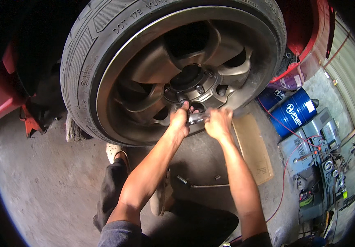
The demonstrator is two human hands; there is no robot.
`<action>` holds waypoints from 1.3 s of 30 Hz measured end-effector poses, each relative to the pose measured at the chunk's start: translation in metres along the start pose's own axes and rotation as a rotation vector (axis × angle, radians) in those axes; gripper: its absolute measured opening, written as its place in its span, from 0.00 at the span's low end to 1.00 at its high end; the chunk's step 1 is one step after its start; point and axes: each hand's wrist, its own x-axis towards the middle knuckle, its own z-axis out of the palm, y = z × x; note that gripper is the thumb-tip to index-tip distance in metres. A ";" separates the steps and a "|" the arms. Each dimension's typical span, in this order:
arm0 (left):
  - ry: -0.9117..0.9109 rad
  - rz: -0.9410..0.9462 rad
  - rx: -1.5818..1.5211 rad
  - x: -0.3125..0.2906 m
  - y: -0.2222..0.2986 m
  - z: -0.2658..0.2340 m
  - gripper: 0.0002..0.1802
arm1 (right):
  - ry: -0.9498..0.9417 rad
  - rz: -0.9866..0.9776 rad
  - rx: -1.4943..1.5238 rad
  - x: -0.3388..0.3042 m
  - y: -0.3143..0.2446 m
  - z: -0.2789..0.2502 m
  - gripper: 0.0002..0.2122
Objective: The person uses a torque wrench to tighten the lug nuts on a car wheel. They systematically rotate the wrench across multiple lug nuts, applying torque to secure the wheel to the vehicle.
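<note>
A bronze wheel rim with a black tyre fills the upper middle, mounted on the car. A dark socket reaches onto a lug nut at the hub. My left hand is closed round the head of a socket wrench, just below that socket. Closed on the handle, my right hand is slightly smeared by motion. Both forearms come up from below, and the fingers partly hide the tool. Around the hub, other lug nuts are visible.
On the floor lie a long metal bar, two loose sockets and a cardboard sheet. A red jack stand is at left. Blue drums, a grey-blue tool case and a red hose are at right.
</note>
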 end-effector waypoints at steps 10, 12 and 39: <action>0.015 0.018 -0.072 -0.002 -0.003 0.002 0.12 | -0.429 0.009 0.097 0.000 -0.006 -0.007 0.12; -0.040 0.061 -0.052 -0.013 -0.003 0.009 0.13 | -0.008 -0.221 -0.433 0.009 -0.014 -0.029 0.08; -0.112 0.005 0.089 -0.021 -0.025 0.006 0.23 | 0.278 -0.522 -0.730 0.016 -0.024 -0.040 0.10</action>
